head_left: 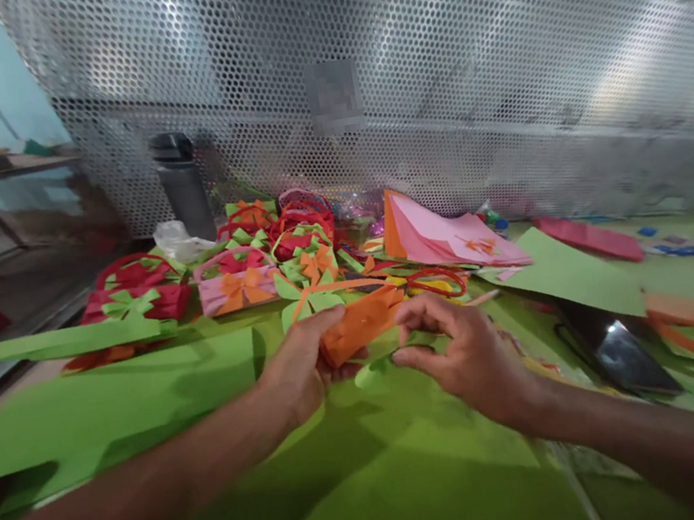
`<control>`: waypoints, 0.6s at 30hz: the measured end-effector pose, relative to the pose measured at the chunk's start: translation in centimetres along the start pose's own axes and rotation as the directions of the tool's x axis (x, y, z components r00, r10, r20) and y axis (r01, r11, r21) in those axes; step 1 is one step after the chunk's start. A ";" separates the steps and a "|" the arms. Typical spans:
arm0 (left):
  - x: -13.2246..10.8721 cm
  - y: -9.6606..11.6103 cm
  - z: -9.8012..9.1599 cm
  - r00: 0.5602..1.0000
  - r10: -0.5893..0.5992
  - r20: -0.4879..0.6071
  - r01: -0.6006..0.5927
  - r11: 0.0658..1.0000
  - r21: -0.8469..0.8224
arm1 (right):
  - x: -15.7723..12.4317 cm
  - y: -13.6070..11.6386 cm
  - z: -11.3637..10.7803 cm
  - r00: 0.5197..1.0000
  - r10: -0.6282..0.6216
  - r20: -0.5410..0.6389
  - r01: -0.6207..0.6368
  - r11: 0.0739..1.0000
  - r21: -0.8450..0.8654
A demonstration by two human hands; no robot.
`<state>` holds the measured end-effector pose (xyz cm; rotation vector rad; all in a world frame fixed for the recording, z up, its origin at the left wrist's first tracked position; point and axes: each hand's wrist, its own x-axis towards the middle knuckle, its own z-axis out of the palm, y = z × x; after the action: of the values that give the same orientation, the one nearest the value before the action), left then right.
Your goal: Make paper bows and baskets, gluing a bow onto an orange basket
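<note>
Mid-frame: I'm clamping orange paper basket [358, 326] in left hand [299, 373], right hand [466, 354] fingertips pressing together beside it; over-squeezing risks creasing it.

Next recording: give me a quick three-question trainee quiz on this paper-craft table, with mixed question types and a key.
1. Multiple choice: the left hand grips
A. a pair of pliers
B. the orange paper basket
C. a roll of tape
2. True or false: the dark bottle lies on its side.
3. Fill in: the pink basket behind the hands carries a bow coloured ____.

Key:
1. B
2. False. It stands upright at the back.
3. Orange
</note>
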<state>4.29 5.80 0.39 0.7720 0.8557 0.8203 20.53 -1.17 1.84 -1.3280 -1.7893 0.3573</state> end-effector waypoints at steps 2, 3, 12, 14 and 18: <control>-0.3 0.1 0.2 1.000 -0.005 0.007 0.005 1.000 0.004 | 0.2 0.2 0.2 0.997 -0.052 -0.051 0.050 0.998 -0.026; -0.4 0.2 0.2 1.000 -0.007 0.011 0.007 1.000 0.005 | 0.2 0.4 0.3 0.995 -0.067 -0.071 0.065 0.997 -0.038; -0.6 0.3 0.3 0.999 0.031 -0.015 -0.031 0.999 0.037 | 0.2 1.4 0.5 0.989 -0.016 -0.148 0.008 0.999 -0.050; -0.6 0.1 0.2 0.999 0.051 -0.011 -0.050 0.998 0.041 | 0.2 1.5 0.6 0.988 -0.016 -0.155 0.008 0.999 -0.052; -0.7 -0.2 0.2 0.996 0.084 0.009 -0.084 0.996 0.037 | 0.1 1.4 0.8 0.982 -0.028 -0.185 0.020 0.999 -0.042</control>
<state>4.22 5.07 0.52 0.8481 0.8381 0.8773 20.79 -0.36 0.45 -1.3216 -1.6624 0.1786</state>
